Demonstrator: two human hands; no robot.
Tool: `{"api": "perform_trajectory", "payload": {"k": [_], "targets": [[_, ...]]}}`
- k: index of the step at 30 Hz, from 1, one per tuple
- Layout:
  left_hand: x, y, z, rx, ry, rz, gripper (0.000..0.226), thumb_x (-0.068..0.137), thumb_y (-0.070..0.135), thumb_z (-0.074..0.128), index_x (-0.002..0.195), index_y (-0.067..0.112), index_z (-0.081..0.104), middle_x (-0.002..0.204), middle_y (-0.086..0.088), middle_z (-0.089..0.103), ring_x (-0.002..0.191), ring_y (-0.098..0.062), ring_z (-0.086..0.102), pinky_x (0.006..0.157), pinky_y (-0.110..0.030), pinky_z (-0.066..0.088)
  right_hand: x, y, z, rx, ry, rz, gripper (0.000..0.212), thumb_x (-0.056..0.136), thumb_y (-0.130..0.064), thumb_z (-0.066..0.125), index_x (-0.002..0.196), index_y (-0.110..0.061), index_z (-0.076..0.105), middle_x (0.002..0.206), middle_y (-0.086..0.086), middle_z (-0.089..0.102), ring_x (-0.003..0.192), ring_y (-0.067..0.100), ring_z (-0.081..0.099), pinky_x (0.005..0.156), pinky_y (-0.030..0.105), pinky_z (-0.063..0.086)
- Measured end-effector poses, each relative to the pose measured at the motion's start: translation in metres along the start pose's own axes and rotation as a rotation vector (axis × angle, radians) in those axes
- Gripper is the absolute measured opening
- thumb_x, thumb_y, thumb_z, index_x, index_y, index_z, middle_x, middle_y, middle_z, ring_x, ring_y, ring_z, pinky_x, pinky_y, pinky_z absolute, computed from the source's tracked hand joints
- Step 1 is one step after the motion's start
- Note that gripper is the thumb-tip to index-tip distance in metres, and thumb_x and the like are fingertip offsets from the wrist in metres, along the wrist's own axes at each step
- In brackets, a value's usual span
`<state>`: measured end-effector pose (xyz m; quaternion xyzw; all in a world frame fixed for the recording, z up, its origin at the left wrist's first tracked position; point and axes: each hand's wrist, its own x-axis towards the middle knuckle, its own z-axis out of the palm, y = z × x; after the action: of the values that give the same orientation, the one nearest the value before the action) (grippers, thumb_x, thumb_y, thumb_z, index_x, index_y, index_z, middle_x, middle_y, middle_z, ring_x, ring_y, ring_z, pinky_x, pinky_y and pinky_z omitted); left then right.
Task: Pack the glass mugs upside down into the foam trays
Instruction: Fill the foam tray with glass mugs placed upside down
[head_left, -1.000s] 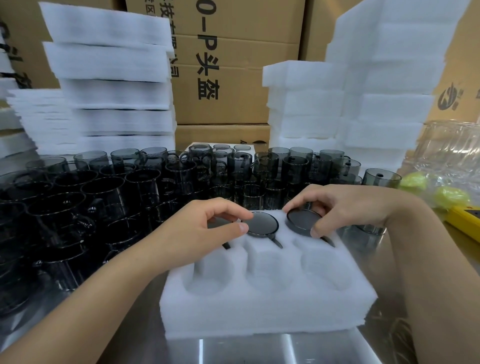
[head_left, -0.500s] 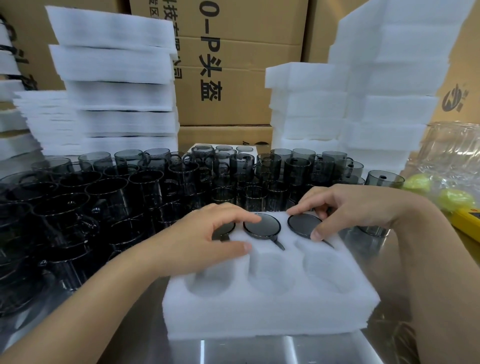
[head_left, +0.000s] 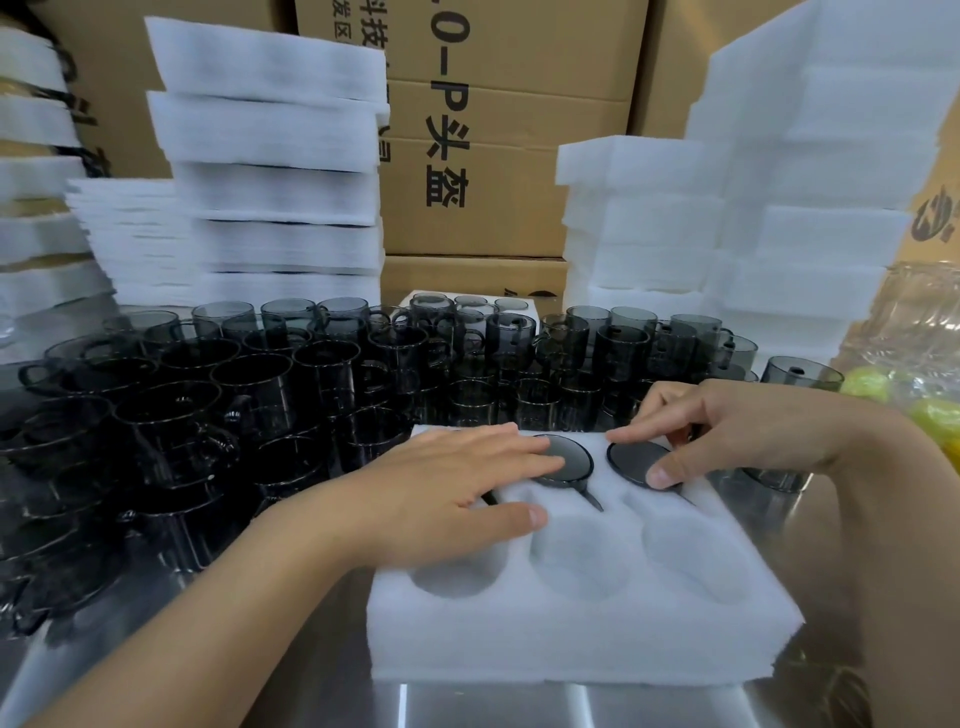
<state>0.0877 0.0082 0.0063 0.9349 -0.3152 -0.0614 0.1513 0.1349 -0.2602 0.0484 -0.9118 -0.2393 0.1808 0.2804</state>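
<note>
The straight fingers (head_left: 519, 452) of the left hand (head_left: 447, 493) are laid flat on the round bottom of the middle mug (head_left: 574, 465). The right mug (head_left: 631, 460) is pinched between the bent thumb and first finger of the right hand (head_left: 737, 431). Both mugs are sunk upside down in the back row of the foam tray (head_left: 571, 639). Many loose mugs (head_left: 249, 384) are stood behind it.

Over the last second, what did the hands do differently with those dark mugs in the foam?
The left hand let go of the middle mug and flattened, fingers lying straight across the back row. The right hand kept holding the right mug; the foam tray stayed put.
</note>
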Motion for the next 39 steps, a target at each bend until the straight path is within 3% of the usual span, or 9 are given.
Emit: {"api": "perform_trajectory", "payload": {"k": [5, 10, 18, 21, 23, 27, 33, 36, 39], "targets": [[0.000, -0.002, 0.000, -0.092, 0.006, 0.011, 0.046, 0.098, 0.053, 0.027, 0.144, 0.051, 0.022, 0.148, 0.041, 0.006, 0.134, 0.021, -0.008, 0.109, -0.012, -0.006, 0.002, -0.003, -0.001, -0.059, 0.004, 0.062, 0.044, 0.056, -0.050, 0.081, 0.099, -0.052, 0.070, 0.090, -0.025, 0.053, 0.072, -0.003, 0.052, 0.075, 0.024, 0.040], [0.002, -0.003, 0.002, -0.044, 0.044, 0.016, 0.047, 0.096, 0.055, 0.034, 0.143, 0.050, 0.028, 0.150, 0.038, 0.012, 0.137, 0.017, -0.003, 0.109, -0.015, -0.004, 0.016, -0.041, -0.005, -0.373, -0.016, 0.159, 0.025, 0.071, -0.044, 0.075, 0.094, -0.044, 0.066, 0.092, -0.029, 0.060, 0.080, -0.011, 0.056, 0.077, 0.016, 0.042], [0.002, 0.001, 0.006, 0.001, 0.189, 0.029, 0.045, 0.094, 0.055, 0.042, 0.138, 0.043, 0.043, 0.149, 0.027, 0.031, 0.135, 0.007, 0.022, 0.110, -0.020, 0.015, 0.072, -0.131, 0.048, -0.518, 0.272, -0.220, 0.016, 0.087, -0.043, 0.060, 0.096, -0.035, 0.071, 0.073, -0.024, 0.061, 0.073, -0.005, 0.055, 0.061, 0.014, 0.040], [0.000, 0.002, 0.010, -0.034, 0.202, -0.071, 0.040, 0.090, 0.059, 0.046, 0.126, 0.042, 0.052, 0.129, 0.019, 0.054, 0.106, 0.000, 0.043, 0.085, -0.016, 0.033, 0.095, -0.142, 0.080, -0.525, 0.282, -0.230, 0.018, 0.086, -0.041, 0.061, 0.091, -0.029, 0.073, 0.090, -0.011, 0.070, 0.089, 0.013, 0.062, 0.078, 0.030, 0.049], [-0.002, 0.004, 0.011, -0.099, 0.207, -0.119, 0.032, 0.089, 0.059, 0.048, 0.107, 0.035, 0.060, 0.100, 0.012, 0.063, 0.092, -0.005, 0.048, 0.069, -0.009, 0.031, 0.109, -0.145, 0.092, -0.527, 0.296, -0.188, 0.017, 0.083, -0.037, 0.064, 0.090, -0.024, 0.073, 0.095, -0.004, 0.071, 0.093, 0.019, 0.062, 0.081, 0.034, 0.048], [-0.003, 0.009, 0.009, -0.107, 0.170, -0.164, 0.047, 0.088, 0.059, 0.045, 0.110, 0.021, 0.060, 0.096, 0.006, 0.064, 0.081, -0.007, 0.047, 0.064, -0.008, 0.030, 0.125, -0.150, 0.097, -0.527, 0.234, -0.091, 0.022, 0.075, -0.023, 0.070, 0.096, -0.015, 0.072, 0.093, 0.001, 0.070, 0.088, 0.022, 0.063, 0.070, 0.031, 0.046], [-0.004, 0.013, 0.007, -0.112, 0.176, -0.198, 0.041, 0.088, 0.058, 0.048, 0.061, 0.030, 0.038, 0.048, 0.013, 0.042, 0.054, -0.003, 0.041, 0.053, -0.013, 0.028, 0.120, -0.154, 0.099, -0.616, 0.273, -0.178, 0.018, 0.078, -0.016, 0.068, 0.095, -0.014, 0.071, 0.097, 0.003, 0.068, 0.092, 0.025, 0.061, 0.077, 0.034, 0.051], [-0.003, 0.010, 0.008, -0.087, 0.209, -0.122, 0.031, 0.089, 0.057, 0.048, 0.086, 0.027, 0.057, 0.077, 0.014, 0.062, 0.072, -0.003, 0.051, 0.065, -0.016, 0.038, 0.107, -0.156, 0.092, -0.596, 0.316, -0.245, 0.013, 0.079, -0.018, 0.069, 0.092, -0.017, 0.073, 0.096, -0.002, 0.066, 0.091, 0.023, 0.061, 0.077, 0.034, 0.051], [0.000, 0.006, 0.008, -0.060, 0.222, -0.014, 0.034, 0.090, 0.055, 0.049, 0.118, 0.037, 0.056, 0.111, 0.019, 0.056, 0.095, 0.005, 0.039, 0.083, -0.014, 0.032, 0.090, -0.156, 0.075, -0.438, 0.371, -0.299, 0.009, 0.084, -0.023, 0.067, 0.090, -0.025, 0.074, 0.080, -0.014, 0.057, 0.083, 0.012, 0.058, 0.068, 0.025, 0.046]]}}
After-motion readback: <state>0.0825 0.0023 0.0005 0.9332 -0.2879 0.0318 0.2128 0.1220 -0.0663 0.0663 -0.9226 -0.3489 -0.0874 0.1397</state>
